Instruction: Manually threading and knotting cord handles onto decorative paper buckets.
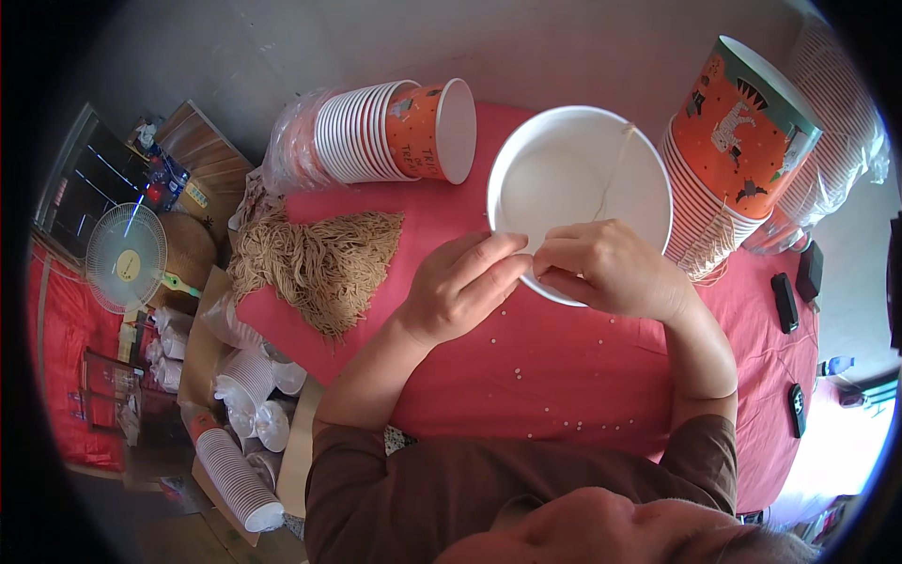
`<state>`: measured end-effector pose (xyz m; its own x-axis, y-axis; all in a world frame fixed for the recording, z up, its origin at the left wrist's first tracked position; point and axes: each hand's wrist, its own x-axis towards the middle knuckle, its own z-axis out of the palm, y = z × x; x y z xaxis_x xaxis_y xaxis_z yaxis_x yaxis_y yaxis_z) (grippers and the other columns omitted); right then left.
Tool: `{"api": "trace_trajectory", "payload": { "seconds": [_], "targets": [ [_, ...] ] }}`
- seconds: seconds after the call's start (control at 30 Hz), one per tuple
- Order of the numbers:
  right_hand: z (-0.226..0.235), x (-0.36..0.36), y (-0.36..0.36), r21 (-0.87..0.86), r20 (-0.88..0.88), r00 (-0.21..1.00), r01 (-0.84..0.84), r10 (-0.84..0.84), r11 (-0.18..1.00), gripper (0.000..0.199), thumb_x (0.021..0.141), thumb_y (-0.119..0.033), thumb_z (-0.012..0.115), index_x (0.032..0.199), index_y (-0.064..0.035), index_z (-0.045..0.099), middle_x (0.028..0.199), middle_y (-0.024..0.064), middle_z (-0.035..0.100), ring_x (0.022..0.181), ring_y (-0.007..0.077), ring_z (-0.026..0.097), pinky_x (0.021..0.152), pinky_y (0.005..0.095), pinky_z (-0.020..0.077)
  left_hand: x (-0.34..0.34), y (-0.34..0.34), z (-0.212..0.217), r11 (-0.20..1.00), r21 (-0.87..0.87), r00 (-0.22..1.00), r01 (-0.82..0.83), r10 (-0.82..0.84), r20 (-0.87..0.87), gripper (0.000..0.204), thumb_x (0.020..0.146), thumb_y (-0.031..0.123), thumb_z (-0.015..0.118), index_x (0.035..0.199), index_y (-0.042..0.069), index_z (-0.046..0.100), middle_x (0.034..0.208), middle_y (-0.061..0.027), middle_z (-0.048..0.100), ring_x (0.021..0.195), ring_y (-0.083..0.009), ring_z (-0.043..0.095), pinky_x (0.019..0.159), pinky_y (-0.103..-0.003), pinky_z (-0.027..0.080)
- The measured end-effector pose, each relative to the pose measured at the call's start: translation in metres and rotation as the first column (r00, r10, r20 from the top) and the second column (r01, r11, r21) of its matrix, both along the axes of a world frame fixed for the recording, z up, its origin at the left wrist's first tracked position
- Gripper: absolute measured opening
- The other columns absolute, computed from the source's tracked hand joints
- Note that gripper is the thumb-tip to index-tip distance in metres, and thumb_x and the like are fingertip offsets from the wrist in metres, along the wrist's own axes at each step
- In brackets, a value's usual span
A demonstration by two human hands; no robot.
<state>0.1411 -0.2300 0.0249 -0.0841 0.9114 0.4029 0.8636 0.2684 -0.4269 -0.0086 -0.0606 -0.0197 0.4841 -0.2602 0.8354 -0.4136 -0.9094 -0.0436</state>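
A white-lined paper bucket sits tilted at the upper centre of the frame, its open mouth facing the camera. A thin tan string runs from the upper right of its rim down inside toward the right hand.

The left hand comes in from the lower left, its fingers bent together at the bucket's near rim. The right hand meets it there from the other side, fingers curled inward with the tips tucked away. Both look pinched, but I cannot tell what either grasps.

On the table, covered in red, a heap of tan strings lies left of centre. Above it, a nested stack of paper buckets lies on its side, an orange printed one at the open end. At the upper right, an orange-and-green printed bucket tops another stack, with looped strings hanging at its side. Small white discs dot the cloth below the hands. A cardboard box with plastic-wrapped stacks stands at the lower left, beneath a fan.
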Motion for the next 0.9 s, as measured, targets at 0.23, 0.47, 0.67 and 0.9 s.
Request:
{"api": "trace_trajectory", "payload": {
  "seconds": [0.23,0.47,0.67,0.9],
  "targets": [
    [-0.002,0.013,0.005,-0.172,-0.233,0.971,-0.095,0.053,0.981,0.008,0.085,0.0,0.065,0.093,-0.0001,0.066,0.083,0.0112,0.068,0.076,0.0263,0.067,0.066,0.0351,0.0514,0.004,0.008,-0.021,0.955,-0.291,0.983,0.057,-0.105,-0.149,0.036,0.075,0.001,0.077,0.105,0.005,0.056,0.114,-0.0125,0.065,0.085,-0.0272,0.069,0.066,-0.035,0.058],
    [-0.003,0.016,0.006,-0.159,-0.265,0.964,-0.064,0.02,0.985,0.008,0.086,0.0,0.064,0.093,0.001,0.067,0.081,0.0109,0.068,0.074,0.0229,0.067,0.066,0.0336,0.0515,0.007,-0.01,-0.026,0.972,-0.233,0.997,-0.007,-0.011,-0.075,0.025,0.073,0.002,0.078,0.092,0.005,0.061,0.129,-0.0145,0.055,0.088,-0.0238,0.069,0.07,-0.034,0.059],
    [-0.003,0.016,0.006,-0.173,-0.265,0.964,-0.055,0.007,0.983,0.006,0.086,-0.001,0.065,0.092,0.0015,0.066,0.08,0.0102,0.067,0.071,0.0217,0.066,0.065,0.0331,0.0509,0.008,-0.012,-0.029,0.972,-0.235,0.998,-0.026,0.013,-0.054,0.027,0.072,0.008,0.082,0.093,0.006,0.064,0.127,-0.0129,0.057,0.09,-0.0234,0.068,0.071,-0.034,0.058],
    [-0.003,0.016,0.003,-0.133,-0.166,0.986,0.012,-0.034,0.991,0.01,0.085,-0.003,0.066,0.094,-0.0013,0.066,0.081,0.0112,0.067,0.071,0.0242,0.066,0.064,0.0347,0.0512,0.005,-0.009,-0.021,0.95,-0.311,1.0,-0.02,0.016,-0.015,0.021,0.075,0.002,0.077,0.088,0.005,0.062,0.112,-0.0133,0.066,0.088,-0.0256,0.069,0.071,-0.034,0.058]
  ]
}}
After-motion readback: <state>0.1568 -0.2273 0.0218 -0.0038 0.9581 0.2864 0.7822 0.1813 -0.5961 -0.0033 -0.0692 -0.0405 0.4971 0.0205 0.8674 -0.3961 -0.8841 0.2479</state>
